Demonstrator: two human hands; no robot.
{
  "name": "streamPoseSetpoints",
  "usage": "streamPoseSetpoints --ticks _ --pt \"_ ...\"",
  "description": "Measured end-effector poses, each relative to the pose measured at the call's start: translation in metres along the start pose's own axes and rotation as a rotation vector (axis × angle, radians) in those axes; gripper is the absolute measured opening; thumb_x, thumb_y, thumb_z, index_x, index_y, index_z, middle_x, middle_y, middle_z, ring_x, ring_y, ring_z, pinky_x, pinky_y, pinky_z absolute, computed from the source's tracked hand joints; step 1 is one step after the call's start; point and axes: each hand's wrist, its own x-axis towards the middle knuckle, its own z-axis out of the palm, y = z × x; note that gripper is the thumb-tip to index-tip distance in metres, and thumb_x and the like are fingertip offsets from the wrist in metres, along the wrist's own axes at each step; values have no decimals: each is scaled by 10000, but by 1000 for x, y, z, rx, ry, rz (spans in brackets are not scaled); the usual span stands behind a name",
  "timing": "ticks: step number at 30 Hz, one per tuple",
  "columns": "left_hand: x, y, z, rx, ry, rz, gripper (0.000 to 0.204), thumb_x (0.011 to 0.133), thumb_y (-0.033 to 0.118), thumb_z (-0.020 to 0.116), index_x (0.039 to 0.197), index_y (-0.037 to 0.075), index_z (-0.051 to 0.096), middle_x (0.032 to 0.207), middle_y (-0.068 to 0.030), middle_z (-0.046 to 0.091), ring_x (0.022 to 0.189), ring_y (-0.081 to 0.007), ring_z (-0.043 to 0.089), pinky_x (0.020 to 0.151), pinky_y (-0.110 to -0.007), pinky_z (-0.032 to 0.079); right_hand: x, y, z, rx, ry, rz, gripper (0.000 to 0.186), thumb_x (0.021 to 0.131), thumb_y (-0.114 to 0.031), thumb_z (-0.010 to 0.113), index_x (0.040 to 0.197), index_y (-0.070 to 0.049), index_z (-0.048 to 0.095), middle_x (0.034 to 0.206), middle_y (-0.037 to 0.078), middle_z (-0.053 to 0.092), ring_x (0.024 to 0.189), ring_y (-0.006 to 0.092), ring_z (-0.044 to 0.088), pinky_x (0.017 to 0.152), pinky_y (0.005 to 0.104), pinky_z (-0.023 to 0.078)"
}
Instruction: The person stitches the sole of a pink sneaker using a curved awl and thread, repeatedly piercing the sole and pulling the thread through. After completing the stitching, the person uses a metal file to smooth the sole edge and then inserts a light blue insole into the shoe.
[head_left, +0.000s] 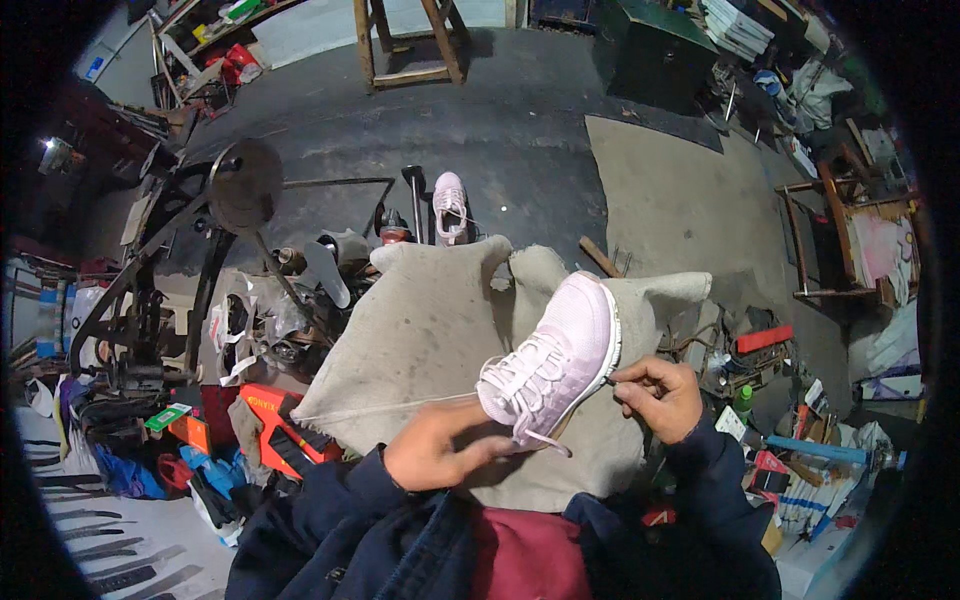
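A pale pink lace-up sneaker [555, 340] rests on a stained beige cloth [410, 330] over my lap, toe pointing up and away. My left hand [435, 450] is closed on its heel end, the fingertips hidden beneath the shoe, thumb beside it. My right hand [655, 400] pinches something small and dark at the right sole edge, too small to identify. A thin pale thread [370, 410] crosses the cloth from the left toward the shoe. A second pink sneaker [451, 205] stands upright on a black metal post beyond the cloth.
An old machine with a metal wheel [243, 185] stands left, amid tools, bags and a red box [270, 405]. A wooden stool [408, 70] and green chest [650, 55] are at the back. A wooden chair [840, 240] and cluttered tools, including a blue bar [815, 448], lie right.
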Motion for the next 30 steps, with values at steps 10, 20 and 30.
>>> streamPoseSetpoints --ticks 10,20,30 --pt "-11 -4 -8 663 254 -66 119 868 113 760 965 65 709 840 -160 674 737 -368 665 644 -407 542 1 15 -1 6 -8 -107 144 958 -62 717 1073 24 726 815 30 692 678 85 644 626 233 504" --pt "-42 3 21 -963 313 -99 143 1044 145 587 1022 4 580 1066 -198 728 1018 -257 720 1023 -448 513 0 23 2 64 19 -124 155 950 -82 739 1079 3 754 798 19 715 674 61 642 629 226 517" --pt "-27 -18 34 -85 -4 -150 619 967 242 724 1489 15 482 1387 -250 611 1299 -357 588 1096 -413 436 -1 23 6 45 41 -81 151 957 -62 730 1072 35 715 818 45 706 687 90 648 634 245 521"
